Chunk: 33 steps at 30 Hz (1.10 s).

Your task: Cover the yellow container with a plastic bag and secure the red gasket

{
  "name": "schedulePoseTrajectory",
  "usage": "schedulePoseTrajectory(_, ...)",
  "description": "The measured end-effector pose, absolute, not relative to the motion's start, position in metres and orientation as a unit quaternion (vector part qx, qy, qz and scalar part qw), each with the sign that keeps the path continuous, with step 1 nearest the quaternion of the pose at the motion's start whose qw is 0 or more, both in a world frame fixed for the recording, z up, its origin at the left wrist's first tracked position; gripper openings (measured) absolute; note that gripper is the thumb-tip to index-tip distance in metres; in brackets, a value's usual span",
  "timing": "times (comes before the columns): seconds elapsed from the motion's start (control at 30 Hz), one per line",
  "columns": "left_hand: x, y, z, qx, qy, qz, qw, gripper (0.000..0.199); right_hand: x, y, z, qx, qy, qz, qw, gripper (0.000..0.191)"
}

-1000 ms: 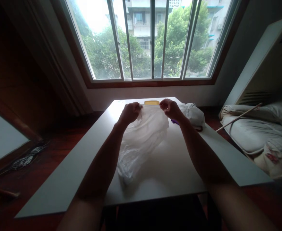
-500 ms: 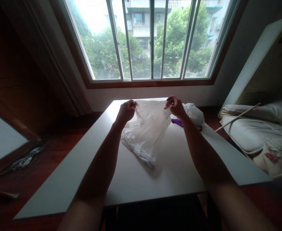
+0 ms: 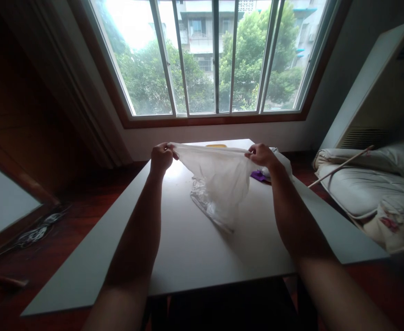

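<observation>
A thin, translucent white plastic bag [image 3: 222, 184] is stretched between my two hands above the white table [image 3: 195, 262]. My left hand [image 3: 162, 158] is closed on the bag's upper left corner. At the upper right edge, my right hand [image 3: 261, 155] pinches the plastic. The bag narrows downward to a crumpled lower end over the middle of the table. Close to my right hand lie a purple item [image 3: 259, 175] and another white bag [image 3: 284, 164], partly hidden by my right hand and forearm.
A yellow object [image 3: 216, 145] shows at the table's far edge. Beyond stands a window [image 3: 215, 118]. On the right, a thin stick [image 3: 339, 168] leans across a pale cushioned seat [image 3: 349, 188]. Cables [image 3: 38, 232] lie on the floor at left.
My left hand has moved left and my right hand slightly right, pulling the bag's top edge wider and straighter. The bag's lower end has shifted right, and the yellow object shows more.
</observation>
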<state>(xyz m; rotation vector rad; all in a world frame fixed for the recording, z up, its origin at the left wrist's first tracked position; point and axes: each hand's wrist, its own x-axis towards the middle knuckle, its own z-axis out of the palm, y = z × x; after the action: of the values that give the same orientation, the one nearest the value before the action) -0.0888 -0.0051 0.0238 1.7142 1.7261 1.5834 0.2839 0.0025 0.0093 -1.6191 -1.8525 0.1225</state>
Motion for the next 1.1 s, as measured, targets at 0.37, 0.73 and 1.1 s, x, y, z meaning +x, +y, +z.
schedulePoseTrajectory(0.37, 0.006, -0.017, -0.015, 0.764, 0.335, 0.42, 0.357, 0.025, 0.254, -0.002, 0.01, -0.322, -0.689, 0.405, 0.507, 0.05)
schedulePoseTrajectory(0.73, 0.013, -0.001, -0.027, 0.77, 0.297, 0.464, 0.322, 0.026, 0.245, 0.006, -0.001, -0.407, -0.754, 0.292, 0.425, 0.026)
schedulePoseTrajectory(1.1, 0.005, 0.06, -0.061, 0.758, 0.519, 0.389, 0.065, 0.059, 0.273, 0.023, -0.004, -0.594, -0.66, 0.07, 0.455, 0.032)
